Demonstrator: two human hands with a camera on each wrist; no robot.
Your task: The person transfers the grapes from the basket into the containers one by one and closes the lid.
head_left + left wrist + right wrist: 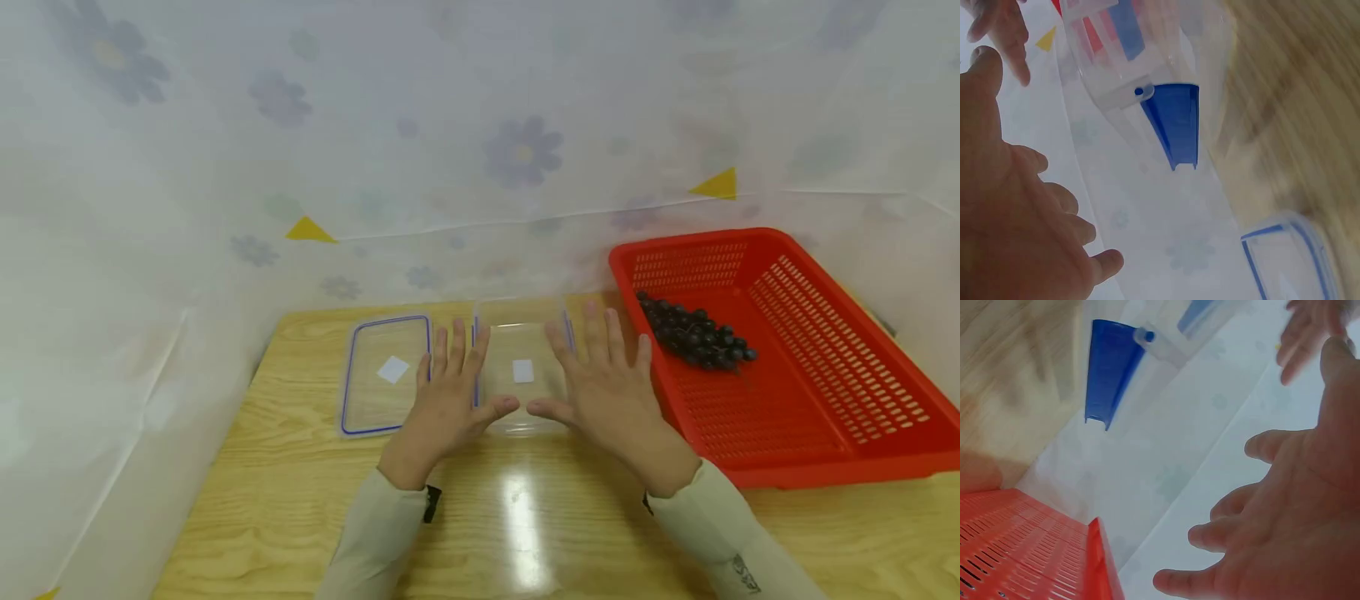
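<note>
Fingers are straight and spread on both hands, gripping nothing. The left hand [448, 398] and the right hand [600, 387] hover palm-down on either side of the clear plastic box [522, 369], which stands open on the wooden table [300, 500]; thumbs point toward each other over the box's near edge. Whether any fingertip touches the box I cannot tell. Blue clips [1175, 125] hang on the box's sides. Just left of the box lies its flat lid [384, 375], rimmed in blue. Right of the box, close beside it, sits a red basket [825, 392] with a bunch of dark grapes [697, 337] inside.
</note>
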